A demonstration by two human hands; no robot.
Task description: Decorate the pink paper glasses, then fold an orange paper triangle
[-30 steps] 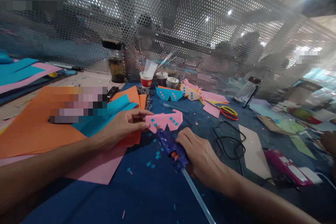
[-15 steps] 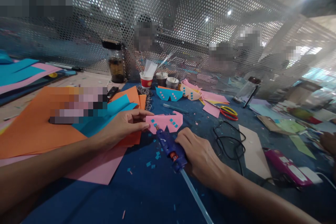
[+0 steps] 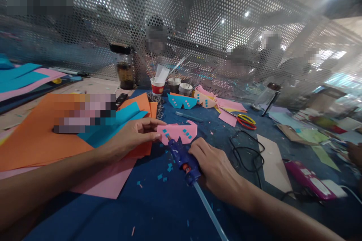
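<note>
My left hand (image 3: pixel 138 131) pinches the left end of a pink paper mask (image 3: pixel 175 131) that has small blue squares on its front. In my right hand (image 3: pixel 212 165) is a blue glue gun (image 3: pixel 179 154), its nozzle at the mask's left half beside a blue square. A long clear glue stick (image 3: pixel 210 211) sticks out of the gun's rear toward me. Small blue paper squares (image 3: pixel 169 167) lie scattered on the blue table below the mask. Beyond it stand a blue paper mask (image 3: pixel 182 101) and a peach paper mask (image 3: pixel 205 100), both with little squares on them.
Orange sheets (image 3: pixel 34 135) and blue strips lie on the left. Paper cups (image 3: pixel 157 86) and a jar (image 3: pixel 124 67) stand at the back. Scissors (image 3: pixel 246 121), a black cable (image 3: pixel 246 154) and a magenta power strip (image 3: pixel 309 180) are to the right. A person's hand shows at the right edge.
Almost nothing differs. Both hands, the pink mask and the glue gun stay in nearly the same place, the nozzle still at the mask's left half.
</note>
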